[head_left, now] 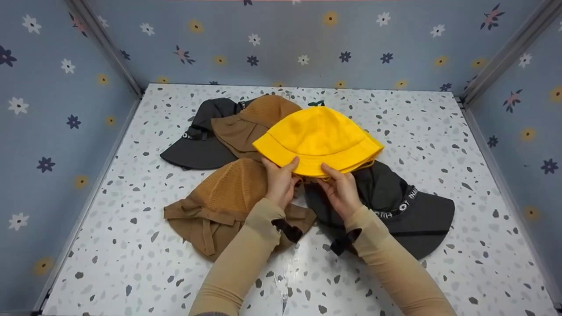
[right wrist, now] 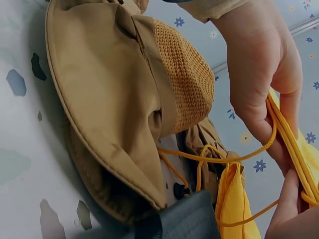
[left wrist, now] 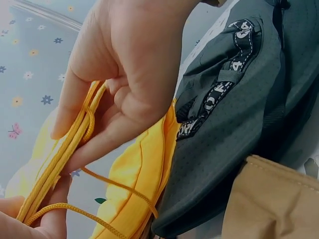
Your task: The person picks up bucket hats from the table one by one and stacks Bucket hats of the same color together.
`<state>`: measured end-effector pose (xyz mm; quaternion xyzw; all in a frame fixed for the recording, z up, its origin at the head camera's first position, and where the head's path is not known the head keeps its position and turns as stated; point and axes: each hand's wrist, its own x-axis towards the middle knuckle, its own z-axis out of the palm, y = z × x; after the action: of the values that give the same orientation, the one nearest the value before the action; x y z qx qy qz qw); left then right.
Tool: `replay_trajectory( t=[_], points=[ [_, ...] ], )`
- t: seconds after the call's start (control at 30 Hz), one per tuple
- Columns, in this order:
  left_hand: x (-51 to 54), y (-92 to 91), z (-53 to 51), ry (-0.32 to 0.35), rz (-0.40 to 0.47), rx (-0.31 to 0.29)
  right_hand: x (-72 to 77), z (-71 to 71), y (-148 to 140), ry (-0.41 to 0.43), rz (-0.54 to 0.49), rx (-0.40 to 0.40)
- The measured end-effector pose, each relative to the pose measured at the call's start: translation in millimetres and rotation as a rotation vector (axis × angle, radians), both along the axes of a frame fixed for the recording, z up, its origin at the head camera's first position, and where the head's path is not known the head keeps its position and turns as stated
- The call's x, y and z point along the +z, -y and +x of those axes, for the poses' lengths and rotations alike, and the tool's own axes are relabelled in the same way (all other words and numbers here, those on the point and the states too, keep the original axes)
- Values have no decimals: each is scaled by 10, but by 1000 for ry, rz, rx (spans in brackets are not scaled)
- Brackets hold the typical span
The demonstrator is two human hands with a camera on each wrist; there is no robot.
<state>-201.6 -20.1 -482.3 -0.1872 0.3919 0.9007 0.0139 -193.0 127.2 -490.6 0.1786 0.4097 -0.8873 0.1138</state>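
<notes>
Both hands hold a yellow bucket hat point(head_left: 322, 136) by its near brim, above the other hats. My left hand point(head_left: 281, 180) pinches the brim's left part, thumb on top; my right hand point(head_left: 340, 188) does the same further right. In the wrist views the left hand point(right wrist: 259, 69) and right hand point(left wrist: 132, 64) have their fingers curled at the brim edge. A yellow cord point(right wrist: 244, 158) loops from the held hat. Another yellow hat point(left wrist: 137, 184) lies behind and below, largely hidden in the head view.
Brown hats with woven crowns lie at near left point(head_left: 232, 188) and far left point(head_left: 268, 112). Black hats with lettered bands lie at far left point(head_left: 197, 151) and right point(head_left: 421, 219). Flower-patterned walls point(head_left: 281, 44) enclose the speckled table point(head_left: 109, 263).
</notes>
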Motion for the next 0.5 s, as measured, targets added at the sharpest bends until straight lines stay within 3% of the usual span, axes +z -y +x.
replay_trajectory(
  t=[0.5],
  points=[
    [-10, 107, -29, 24, -52, -30, -31, -55, -306, -20, 76, 15]
  ],
)
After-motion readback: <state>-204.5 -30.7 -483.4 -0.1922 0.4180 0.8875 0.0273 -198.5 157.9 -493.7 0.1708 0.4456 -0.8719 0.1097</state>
